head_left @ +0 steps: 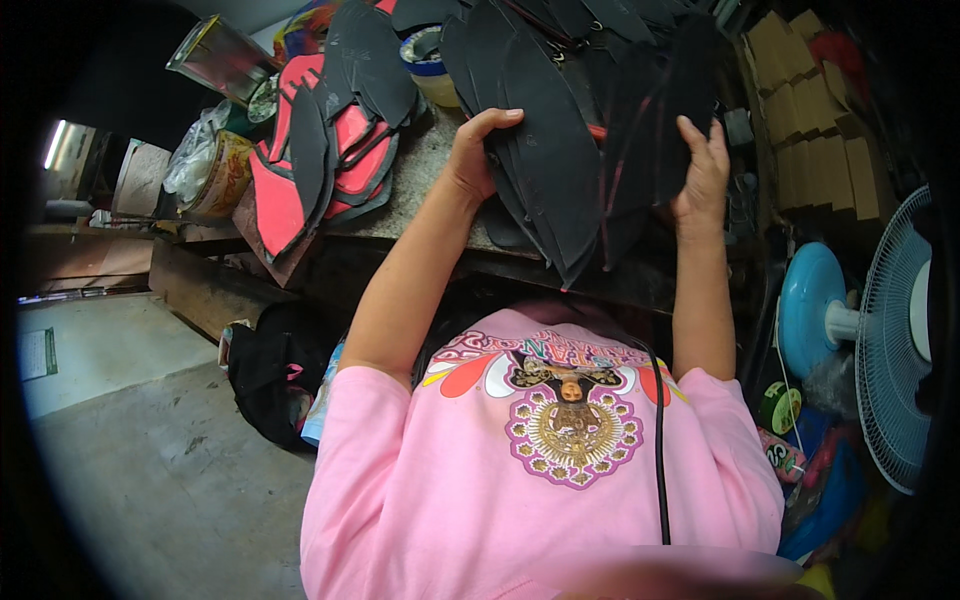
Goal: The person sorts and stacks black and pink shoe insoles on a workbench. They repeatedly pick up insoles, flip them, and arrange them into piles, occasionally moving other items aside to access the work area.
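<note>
At the bench edge my left hand (476,152) grips a stack of black, leaf-shaped cut pieces (548,150); its thumb lies over their left side and the other fingers are hidden behind. Opposite it, my right hand (703,172) is closed on the right edge of more dark cut pieces (640,160), fingers partly hidden. Both bundles meet in the middle, their pointed ends toward me. To the left, red-faced pieces with black edges (275,210) lie in a loose pile, with black pieces (365,60) on and behind them.
The grey worktop (425,165) shows between the piles. Behind stands a tub with a blue rim (432,80); a clear container (220,58) and a yellow bucket (228,172) are at far left. Stacked cardboard (825,170) and a blue fan (815,290) stand at right.
</note>
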